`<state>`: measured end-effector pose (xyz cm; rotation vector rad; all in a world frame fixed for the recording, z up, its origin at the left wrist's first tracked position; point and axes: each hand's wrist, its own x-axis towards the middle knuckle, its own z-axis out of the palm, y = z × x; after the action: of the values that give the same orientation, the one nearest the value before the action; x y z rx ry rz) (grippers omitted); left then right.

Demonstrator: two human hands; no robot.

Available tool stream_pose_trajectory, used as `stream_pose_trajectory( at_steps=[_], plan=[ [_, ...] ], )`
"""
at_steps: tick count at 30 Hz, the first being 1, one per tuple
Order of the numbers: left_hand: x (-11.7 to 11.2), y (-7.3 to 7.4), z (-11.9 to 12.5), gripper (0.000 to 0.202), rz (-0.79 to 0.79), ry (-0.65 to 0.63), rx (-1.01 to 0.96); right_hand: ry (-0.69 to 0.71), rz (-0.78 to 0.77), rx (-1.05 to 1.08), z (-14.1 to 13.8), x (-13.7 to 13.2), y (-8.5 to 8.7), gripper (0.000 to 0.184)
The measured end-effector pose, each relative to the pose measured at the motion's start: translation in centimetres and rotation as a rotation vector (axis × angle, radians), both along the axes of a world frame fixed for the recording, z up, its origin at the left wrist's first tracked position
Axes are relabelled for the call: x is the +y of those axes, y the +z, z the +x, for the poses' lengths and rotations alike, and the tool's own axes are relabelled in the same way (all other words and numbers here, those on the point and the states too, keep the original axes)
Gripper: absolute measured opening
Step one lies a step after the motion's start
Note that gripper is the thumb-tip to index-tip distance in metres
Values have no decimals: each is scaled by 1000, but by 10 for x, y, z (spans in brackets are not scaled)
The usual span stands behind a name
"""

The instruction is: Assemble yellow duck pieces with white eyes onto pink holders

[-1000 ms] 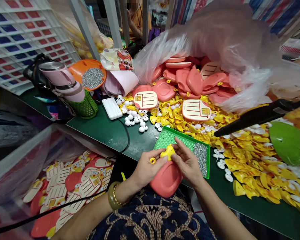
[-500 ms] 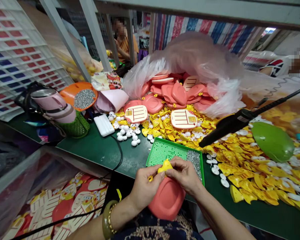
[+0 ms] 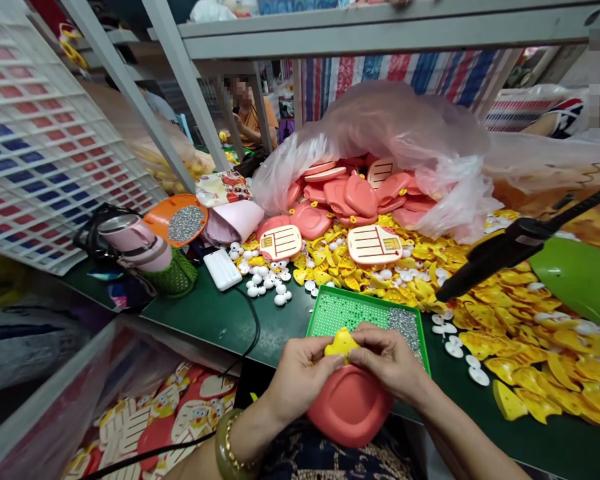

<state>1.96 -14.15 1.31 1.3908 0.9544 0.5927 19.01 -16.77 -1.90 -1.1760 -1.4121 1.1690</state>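
Observation:
My left hand (image 3: 305,373) and my right hand (image 3: 393,357) both pinch a small yellow plastic piece (image 3: 341,345) at the top end of a red rounded plastic body (image 3: 353,407). The red body hangs below my fingers, above my lap, its face with a rounded square hollow turned up. Just beyond my hands lies a green perforated tray (image 3: 330,310), with small silver screws (image 3: 404,327) heaped at its right end. My fingertips hide part of the yellow piece's edges.
Yellow shells (image 3: 540,353) and white eye-like pieces (image 3: 263,280) cover the table. Behind them a plastic bag (image 3: 395,120) spills red bodies. A black electric screwdriver (image 3: 500,253) hangs at right. A bag of finished-looking toys (image 3: 150,427) sits lower left; a tumbler (image 3: 130,237) stands left.
The view has shifted, so the table appears farther right and lower. My hands keep their pinch on the yellow piece at the red body; the left fingers sit closer around it.

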Motion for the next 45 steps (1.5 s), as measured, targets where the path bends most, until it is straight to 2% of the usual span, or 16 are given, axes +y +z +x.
stream_pose_trajectory(
  at_steps=[3,7,9,11,13,14,17,20,22,25,27,28,30,33,38,45],
  plan=[
    [3,-6,-10,30,-15,35,-34,-6,12,-9,-10,7,-6,13],
    [0,-13,-41,34,-66,105,-89,177,-2,-81,-26,36,-7,16],
    [-7,-13,-58,34,-39,184,-56,145,2,-262,-38,62,-5,17],
    [-14,-12,-71,34,-20,248,-23,30,29,-470,-56,90,-7,14],
    [-19,-10,-78,35,2,288,14,5,47,-568,-79,113,-13,16],
    [-21,-10,-80,34,21,299,36,13,52,-594,-91,122,-17,22],
    [-26,-9,-82,29,136,295,114,44,44,-679,-117,137,-32,41],
    [-29,-7,-84,25,431,265,212,65,-1,-707,-114,141,-36,26],
    [-30,-5,-86,28,727,192,241,45,-25,-702,-95,135,-30,22],
    [-26,-5,-85,45,1114,35,263,8,-38,-543,-57,105,-10,35],
    [-21,-7,-80,58,1255,-32,320,41,-4,-52,-34,72,1,34],
    [-18,-9,-76,63,1294,-56,348,67,9,82,-26,55,4,31],
    [-11,-13,-67,68,1335,-106,375,95,27,196,-15,24,5,26],
    [-6,-17,-51,68,1340,-201,373,77,65,119,-7,-2,0,24],
    [-4,-17,-32,66,1355,-273,394,8,159,-28,5,-6,-5,23],
    [-7,-15,-29,65,1374,-283,422,-26,295,36,3,-9,-10,24]
  ],
)
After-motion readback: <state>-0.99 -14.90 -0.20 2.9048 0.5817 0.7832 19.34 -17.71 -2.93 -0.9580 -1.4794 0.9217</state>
